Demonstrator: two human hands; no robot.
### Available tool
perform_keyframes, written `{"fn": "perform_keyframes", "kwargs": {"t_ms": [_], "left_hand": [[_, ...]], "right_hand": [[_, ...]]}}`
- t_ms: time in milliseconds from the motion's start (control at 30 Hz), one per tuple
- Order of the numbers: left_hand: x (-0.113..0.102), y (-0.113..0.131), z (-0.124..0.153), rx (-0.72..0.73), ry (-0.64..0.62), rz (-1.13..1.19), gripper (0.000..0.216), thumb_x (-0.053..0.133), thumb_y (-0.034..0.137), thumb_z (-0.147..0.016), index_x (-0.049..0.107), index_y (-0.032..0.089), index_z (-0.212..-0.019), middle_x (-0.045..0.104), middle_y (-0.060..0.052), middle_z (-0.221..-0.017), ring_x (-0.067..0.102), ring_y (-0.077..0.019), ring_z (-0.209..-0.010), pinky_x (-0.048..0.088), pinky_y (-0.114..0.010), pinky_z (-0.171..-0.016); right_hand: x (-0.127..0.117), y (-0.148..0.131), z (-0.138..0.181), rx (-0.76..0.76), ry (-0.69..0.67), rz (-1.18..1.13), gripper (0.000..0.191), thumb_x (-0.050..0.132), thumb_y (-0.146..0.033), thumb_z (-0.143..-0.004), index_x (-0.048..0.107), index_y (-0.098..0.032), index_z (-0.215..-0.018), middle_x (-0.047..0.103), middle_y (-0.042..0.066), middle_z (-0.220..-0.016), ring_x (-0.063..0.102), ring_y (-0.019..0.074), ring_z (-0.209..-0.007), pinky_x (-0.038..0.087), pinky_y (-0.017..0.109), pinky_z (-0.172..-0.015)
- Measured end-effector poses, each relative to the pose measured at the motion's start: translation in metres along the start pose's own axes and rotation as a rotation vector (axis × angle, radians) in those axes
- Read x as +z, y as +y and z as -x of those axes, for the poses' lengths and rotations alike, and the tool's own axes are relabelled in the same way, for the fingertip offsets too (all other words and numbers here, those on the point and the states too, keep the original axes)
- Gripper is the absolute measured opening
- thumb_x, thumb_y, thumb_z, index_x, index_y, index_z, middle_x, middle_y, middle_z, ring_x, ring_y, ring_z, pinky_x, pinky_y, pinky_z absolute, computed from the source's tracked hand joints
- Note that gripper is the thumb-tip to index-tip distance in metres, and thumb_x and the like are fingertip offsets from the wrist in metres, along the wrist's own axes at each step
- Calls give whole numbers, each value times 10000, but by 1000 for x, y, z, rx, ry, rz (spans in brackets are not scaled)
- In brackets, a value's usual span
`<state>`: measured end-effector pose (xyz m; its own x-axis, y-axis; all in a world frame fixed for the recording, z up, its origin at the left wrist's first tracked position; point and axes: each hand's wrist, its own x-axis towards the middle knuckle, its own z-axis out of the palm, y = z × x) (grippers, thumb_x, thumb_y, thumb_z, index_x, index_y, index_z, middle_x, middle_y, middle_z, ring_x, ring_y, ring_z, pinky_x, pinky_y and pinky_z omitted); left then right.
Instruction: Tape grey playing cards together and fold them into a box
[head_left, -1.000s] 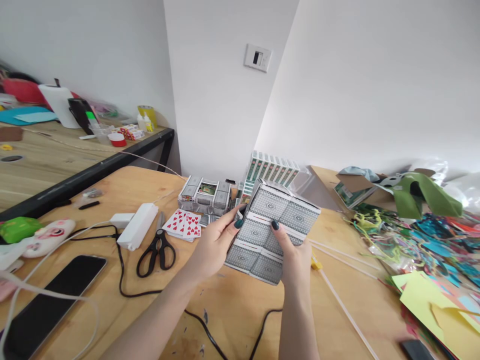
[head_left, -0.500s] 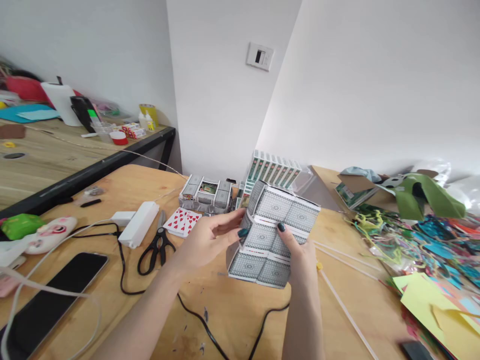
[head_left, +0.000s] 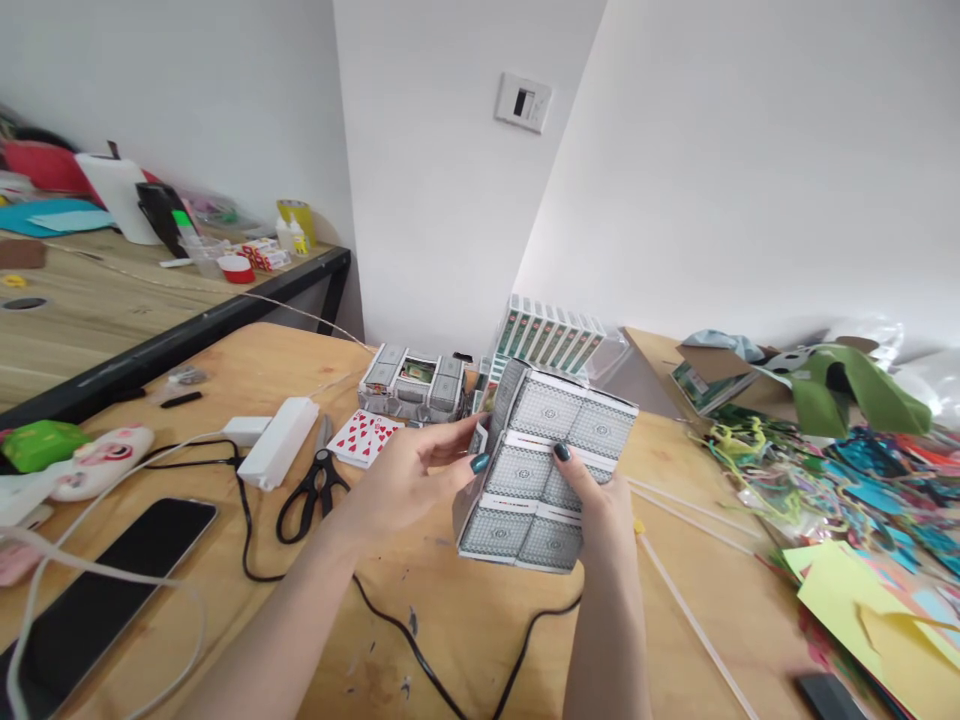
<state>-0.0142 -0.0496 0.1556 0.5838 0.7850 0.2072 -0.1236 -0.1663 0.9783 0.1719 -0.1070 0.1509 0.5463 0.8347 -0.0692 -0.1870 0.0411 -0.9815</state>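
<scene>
A box-like structure [head_left: 529, 480] covered in grey-backed playing cards is tilted above the table. My right hand [head_left: 604, 510] grips its right side, with the thumb pressed on the front. At its left edge my left hand [head_left: 416, 475] pinches a bent playing card [head_left: 481, 438] between thumb and fingers; whether that card is attached to the box is hard to make out. A second card-covered structure [head_left: 412, 382] with an opening in it stands farther back. Several heart playing cards [head_left: 363, 438] lie in front of it, and black-handled scissors [head_left: 315, 490] lie beside them.
Behind the box stands a row of green-and-white card packs [head_left: 551, 335]. A white adapter [head_left: 277, 443], black cable [head_left: 409, 640] and phone [head_left: 112, 600] lie on the left. White sticks [head_left: 694, 615], craft scraps [head_left: 832, 480] and yellow paper [head_left: 862, 620] spread over the right.
My left hand has pulled slightly left and down from the box's edge, with the bent card now between its fingers. My right hand keeps its grip on the box.
</scene>
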Motion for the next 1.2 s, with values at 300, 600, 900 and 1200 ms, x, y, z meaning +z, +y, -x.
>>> {"fn": "perform_keyframes", "kwargs": {"t_ms": [300, 600, 900, 1200], "left_hand": [[2, 1, 1, 17, -10, -15, 447, 536, 260, -823, 513, 180, -1262, 598, -64, -1204, 560, -226, -1084, 458, -338, -925], [0, -3, 0, -5, -44, 21, 453, 553, 222, -813, 513, 206, -1264, 583, -42, -1230, 553, -221, -1107, 432, -333, -963], [2, 5, 0, 2, -66, -41, 414, 506, 213, -831, 536, 195, -1244, 625, -39, -1157, 568, -233, -1074, 456, -337, -924], [5, -13, -5, 90, -19, -33, 490, 498, 229, -845, 427, 234, -1330, 531, -37, -1294, 508, -222, -1166, 427, -328, -973]], "right_hand": [[-1, -2, 1, -4, 18, 21, 650, 777, -391, -558, 609, -118, -1123, 690, 113, -1003, 634, 309, -951, 510, 407, -828], [3, -4, 3, -47, 44, 63, 625, 775, -399, -538, 634, -117, -1077, 705, 114, -939, 640, 301, -931, 503, 410, -831], [10, -7, 8, -73, 93, 131, 515, 776, -423, -507, 672, -127, -915, 709, 110, -922, 641, 294, -920, 499, 400, -821], [9, -11, 12, -128, 172, 215, 559, 764, -444, -524, 665, -124, -972, 698, 116, -973, 640, 287, -926, 502, 384, -805]]}}
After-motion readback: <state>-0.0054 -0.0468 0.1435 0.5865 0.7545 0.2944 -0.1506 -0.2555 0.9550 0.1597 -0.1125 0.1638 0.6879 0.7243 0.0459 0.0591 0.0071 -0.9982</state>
